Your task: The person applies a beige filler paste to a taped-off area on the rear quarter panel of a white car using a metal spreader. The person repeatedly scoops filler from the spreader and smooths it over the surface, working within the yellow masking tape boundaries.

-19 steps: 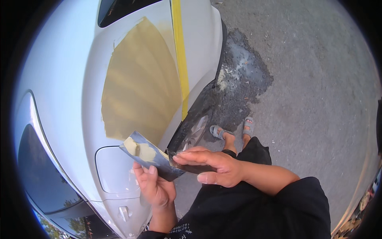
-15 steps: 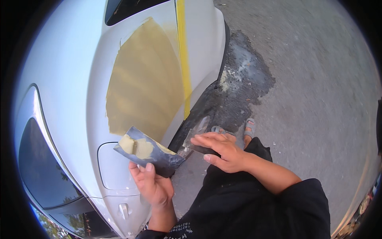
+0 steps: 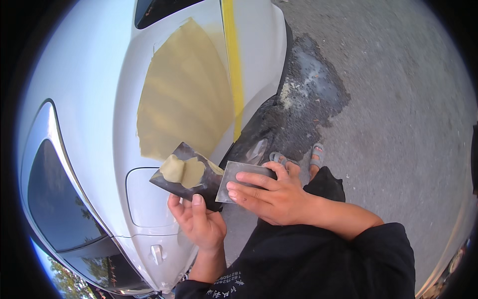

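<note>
My left hand (image 3: pixel 204 224) grips a dark board (image 3: pixel 209 192) from below, with a lump of beige putty (image 3: pixel 174 169) on its upper face. Just right of it, my right hand (image 3: pixel 279 197) holds a thin, flat metal spreader (image 3: pixel 234 168), fingers spread over its face and thumb hidden. The spreader's left edge is at the board's right end; whether they touch I cannot tell. Both are below a large tan patch (image 3: pixel 184 84) of filler on the white car's rear body panel (image 3: pixel 124 99), whose right side has a strip of yellow tape (image 3: pixel 234 104).
A fuel flap (image 3: pixel 149 197), a door handle (image 3: pixel 157 254) and a dark side window (image 3: pixel 62 189) are on the car at left. Grey asphalt (image 3: pixel 398 124) with a wet patch (image 3: pixel 313 74) lies to the right. My sandalled feet (image 3: pixel 316 157) show below the wet patch.
My right hand has turned, so the spreader now shows its broad face and the thumb has disappeared beneath. The board has risen and shifted slightly right. The car sits slightly further right in view.
</note>
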A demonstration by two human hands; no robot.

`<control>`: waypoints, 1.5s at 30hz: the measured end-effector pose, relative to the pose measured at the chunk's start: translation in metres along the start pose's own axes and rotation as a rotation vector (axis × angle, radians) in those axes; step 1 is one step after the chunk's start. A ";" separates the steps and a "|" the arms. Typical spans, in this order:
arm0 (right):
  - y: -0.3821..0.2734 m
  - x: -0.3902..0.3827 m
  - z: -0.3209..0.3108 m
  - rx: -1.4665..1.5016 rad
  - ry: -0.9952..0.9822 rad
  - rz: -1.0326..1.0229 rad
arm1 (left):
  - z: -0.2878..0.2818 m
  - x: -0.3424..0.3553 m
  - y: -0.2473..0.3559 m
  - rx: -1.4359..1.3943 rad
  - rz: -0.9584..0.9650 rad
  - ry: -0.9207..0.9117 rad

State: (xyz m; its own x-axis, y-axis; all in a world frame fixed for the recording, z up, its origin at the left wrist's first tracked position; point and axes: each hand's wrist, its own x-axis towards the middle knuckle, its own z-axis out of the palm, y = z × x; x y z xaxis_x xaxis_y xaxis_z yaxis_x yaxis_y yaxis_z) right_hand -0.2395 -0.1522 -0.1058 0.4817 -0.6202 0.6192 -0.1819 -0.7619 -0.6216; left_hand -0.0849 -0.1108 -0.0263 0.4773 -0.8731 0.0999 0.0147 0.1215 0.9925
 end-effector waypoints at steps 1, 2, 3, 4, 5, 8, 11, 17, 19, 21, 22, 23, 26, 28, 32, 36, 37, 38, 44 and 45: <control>0.003 -0.005 0.004 0.008 -0.004 0.017 | 0.000 0.000 -0.002 0.019 0.019 0.025; 0.006 -0.008 0.008 0.015 -0.008 0.035 | -0.002 0.001 -0.003 0.038 0.037 0.049; 0.009 -0.012 0.011 0.023 -0.011 0.053 | -0.004 0.001 -0.003 0.057 0.056 0.072; 0.012 -0.013 0.006 0.107 -0.018 0.171 | -0.005 0.002 -0.003 0.062 0.091 0.073; 0.015 -0.013 0.000 0.192 -0.023 0.288 | -0.006 0.003 -0.002 0.067 0.126 0.075; 0.040 -0.019 0.016 0.500 0.092 0.477 | -0.007 0.008 0.002 0.061 0.194 0.092; 0.057 -0.014 0.029 0.431 0.141 0.458 | -0.013 0.012 0.004 0.030 0.140 0.073; 0.091 -0.005 0.078 0.307 0.187 0.320 | -0.025 0.018 0.002 0.038 0.037 0.063; 0.095 -0.001 0.089 0.276 0.198 0.325 | -0.028 0.019 -0.001 0.059 0.021 0.053; 0.100 0.000 0.101 0.246 0.222 0.323 | -0.034 0.020 -0.006 0.082 0.010 0.048; 0.101 0.002 0.105 0.239 0.230 0.329 | -0.038 0.020 -0.007 0.095 0.007 0.046; 0.101 0.003 0.109 0.231 0.239 0.336 | -0.040 0.022 -0.009 0.108 0.004 0.044; 0.098 0.005 0.120 0.225 0.250 0.358 | -0.043 0.027 -0.010 0.116 -0.002 -0.011; 0.093 0.004 0.123 0.231 0.242 0.378 | -0.041 0.029 -0.008 0.088 -0.016 -0.005; 0.086 -0.001 0.118 0.228 0.234 0.406 | -0.041 0.033 -0.009 0.054 -0.025 -0.019; 0.087 0.012 0.105 0.210 0.301 0.393 | -0.047 0.033 -0.010 0.077 -0.024 -0.089; 0.089 0.014 0.108 0.203 0.293 0.397 | -0.047 0.034 -0.010 0.074 -0.027 -0.096; 0.091 0.014 0.112 0.196 0.284 0.401 | -0.047 0.034 -0.010 0.071 -0.030 -0.102; 0.088 0.001 0.113 0.231 0.254 0.430 | -0.042 0.031 -0.012 0.015 -0.050 -0.069; 0.087 0.001 0.110 0.227 0.267 0.420 | -0.042 0.031 -0.012 0.017 -0.050 -0.072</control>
State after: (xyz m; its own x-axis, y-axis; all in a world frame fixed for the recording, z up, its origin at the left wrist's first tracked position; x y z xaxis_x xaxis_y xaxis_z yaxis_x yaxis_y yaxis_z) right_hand -0.1605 -0.1988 -0.2117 0.1679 -0.9109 0.3770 -0.1080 -0.3971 -0.9114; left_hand -0.0333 -0.1191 -0.0383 0.4117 -0.9097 0.0541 0.0216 0.0690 0.9974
